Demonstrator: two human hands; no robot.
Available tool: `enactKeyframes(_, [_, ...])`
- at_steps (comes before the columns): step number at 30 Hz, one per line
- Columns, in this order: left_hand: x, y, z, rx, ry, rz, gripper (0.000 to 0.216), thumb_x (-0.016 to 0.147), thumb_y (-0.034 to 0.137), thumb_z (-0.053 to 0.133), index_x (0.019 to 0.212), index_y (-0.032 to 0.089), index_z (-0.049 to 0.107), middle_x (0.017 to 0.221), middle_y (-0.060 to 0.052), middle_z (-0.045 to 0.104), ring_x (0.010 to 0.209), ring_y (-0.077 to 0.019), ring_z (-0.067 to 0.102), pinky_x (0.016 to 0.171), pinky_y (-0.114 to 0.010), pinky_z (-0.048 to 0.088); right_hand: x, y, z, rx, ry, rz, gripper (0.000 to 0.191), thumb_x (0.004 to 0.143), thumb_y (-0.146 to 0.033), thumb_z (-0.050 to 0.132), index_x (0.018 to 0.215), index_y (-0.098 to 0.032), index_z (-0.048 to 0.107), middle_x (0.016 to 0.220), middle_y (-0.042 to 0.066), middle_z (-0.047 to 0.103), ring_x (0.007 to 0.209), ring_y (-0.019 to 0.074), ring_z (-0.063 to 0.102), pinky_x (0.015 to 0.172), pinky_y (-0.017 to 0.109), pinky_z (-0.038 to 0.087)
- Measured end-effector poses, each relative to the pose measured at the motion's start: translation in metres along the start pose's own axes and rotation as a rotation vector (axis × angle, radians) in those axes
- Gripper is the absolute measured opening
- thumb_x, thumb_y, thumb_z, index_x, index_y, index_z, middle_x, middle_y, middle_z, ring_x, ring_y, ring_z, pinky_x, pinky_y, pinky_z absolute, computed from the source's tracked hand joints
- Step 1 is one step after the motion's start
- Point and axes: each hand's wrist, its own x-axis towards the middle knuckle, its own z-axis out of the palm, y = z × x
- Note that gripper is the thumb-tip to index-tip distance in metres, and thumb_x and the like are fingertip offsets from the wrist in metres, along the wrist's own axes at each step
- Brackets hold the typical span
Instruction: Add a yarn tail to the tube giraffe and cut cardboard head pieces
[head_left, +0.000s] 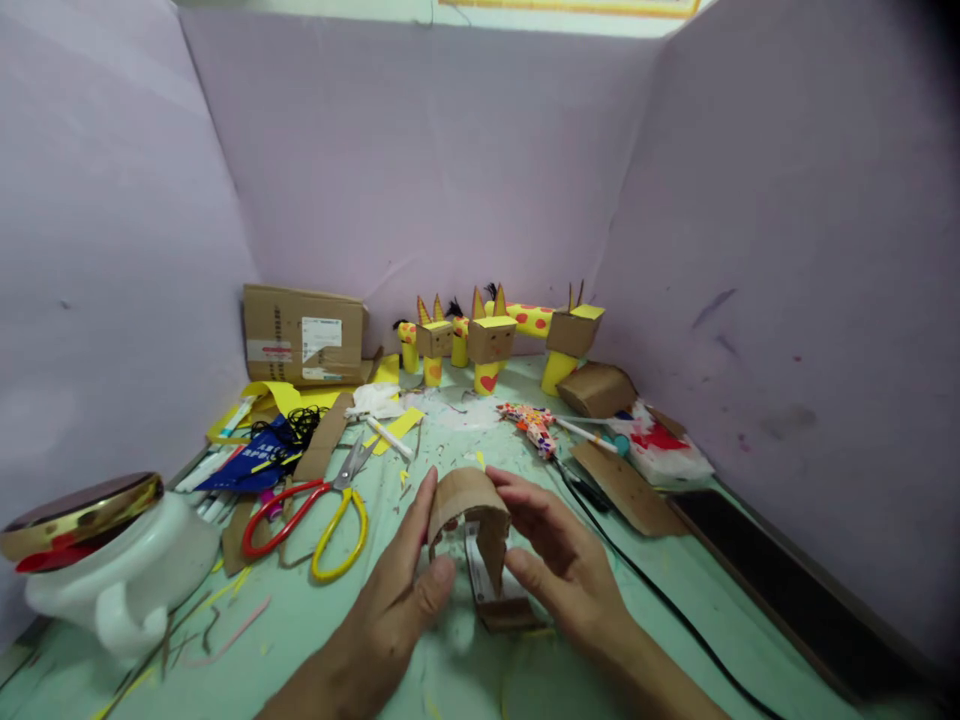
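Observation:
Before me, a curved brown cardboard strip (469, 490) forms an arch, held between both hands. My left hand (401, 580) grips its left side, thumb on the near edge and fingers along the outside. On the opposite side, my right hand (566, 560) curls round the strip, fingertips at the top and thumb by the near edge. Part of the strip's lower end, with a white printed label (475, 560), shows below the arch. Scissors (341, 485) with one red and one yellow handle lie apart-bladed to the left of my left hand.
Cardboard-headed giraffe figures (491, 345) stand at the back beside a cardboard box (304, 335). At left is a white mug (131, 570). A glue gun (536, 428) with a black cable (645, 560) lies right of centre, near cardboard pieces (626, 490) and a dark flat slab (780, 585).

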Motion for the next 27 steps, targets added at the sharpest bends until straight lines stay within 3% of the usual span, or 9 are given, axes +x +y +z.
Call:
enactKeyframes(2, [0.002, 0.0, -0.002, 0.071, -0.051, 0.009, 0.069, 0.085, 0.048, 0.043, 0.145, 0.023, 0.018, 0.152, -0.002, 0.02, 0.138, -0.0258, 0.014, 0.112, -0.043, 0.007, 0.001, -0.003, -0.008, -0.031, 0.024, 0.011, 0.033, 0.079, -0.027, 0.064, 0.111, -0.026, 0.055, 0.134, 0.01, 0.048, 0.125, 0.0261, 0.044, 0.103, 0.044, 0.036])
enactKeyframes(8, [0.01, 0.0, -0.005, 0.423, -0.175, 0.143, 0.065, 0.083, 0.045, 0.049, 0.141, 0.026, 0.029, 0.135, -0.008, 0.045, 0.12, -0.0291, 0.037, 0.104, -0.05, 0.026, -0.003, -0.007, -0.037, -0.179, -0.045, 0.141, 0.028, 0.073, -0.026, 0.07, 0.099, -0.023, 0.061, 0.122, 0.01, 0.057, 0.117, 0.0263, 0.052, 0.097, 0.044, 0.042])
enactKeyframes(14, [0.01, -0.005, 0.005, 0.444, -0.182, 0.129, 0.066, 0.079, 0.036, 0.055, 0.139, 0.022, 0.032, 0.136, -0.01, 0.044, 0.12, -0.0282, 0.038, 0.102, -0.046, 0.029, -0.015, -0.008, -0.044, -0.256, -0.042, 0.139, 0.02, 0.074, -0.021, 0.068, 0.093, -0.023, 0.064, 0.118, 0.009, 0.06, 0.112, 0.0247, 0.055, 0.094, 0.043, 0.045])
enactKeyframes(19, [0.015, -0.009, 0.006, 0.42, -0.147, -0.005, 0.069, 0.076, 0.031, 0.058, 0.139, 0.018, 0.031, 0.136, -0.014, 0.043, 0.116, -0.0287, 0.044, 0.097, -0.046, 0.035, -0.021, -0.005, -0.04, -0.233, -0.023, 0.162, 0.02, 0.077, -0.018, 0.063, 0.096, -0.023, 0.062, 0.113, 0.008, 0.059, 0.107, 0.0215, 0.057, 0.087, 0.038, 0.05])
enactKeyframes(21, [0.017, -0.01, 0.005, 0.422, -0.165, -0.019, 0.07, 0.075, 0.03, 0.059, 0.138, 0.017, 0.032, 0.136, -0.014, 0.044, 0.116, -0.0288, 0.045, 0.097, -0.045, 0.036, -0.022, -0.003, -0.039, -0.233, -0.012, 0.206, 0.028, 0.076, -0.017, 0.062, 0.103, -0.023, 0.059, 0.118, 0.009, 0.055, 0.1, 0.0206, 0.059, 0.08, 0.036, 0.053])
enactKeyframes(24, [0.019, -0.014, 0.003, 0.444, -0.201, 0.045, 0.068, 0.075, 0.028, 0.058, 0.138, 0.017, 0.033, 0.14, -0.013, 0.04, 0.123, -0.0287, 0.041, 0.101, -0.044, 0.034, -0.021, -0.002, -0.039, -0.302, -0.033, 0.361, 0.055, 0.069, -0.016, 0.066, 0.121, -0.021, 0.049, 0.117, 0.012, 0.054, 0.088, 0.0203, 0.061, 0.069, 0.035, 0.054])
enactKeyframes(27, [0.021, -0.016, 0.003, 0.462, -0.22, 0.092, 0.071, 0.075, 0.026, 0.058, 0.14, 0.018, 0.031, 0.14, -0.013, 0.039, 0.123, -0.0289, 0.04, 0.1, -0.044, 0.035, -0.019, 0.002, -0.04, -0.353, -0.091, 0.495, 0.073, 0.065, -0.014, 0.068, 0.131, -0.017, 0.039, 0.111, 0.012, 0.058, 0.079, 0.0194, 0.061, 0.069, 0.036, 0.052])
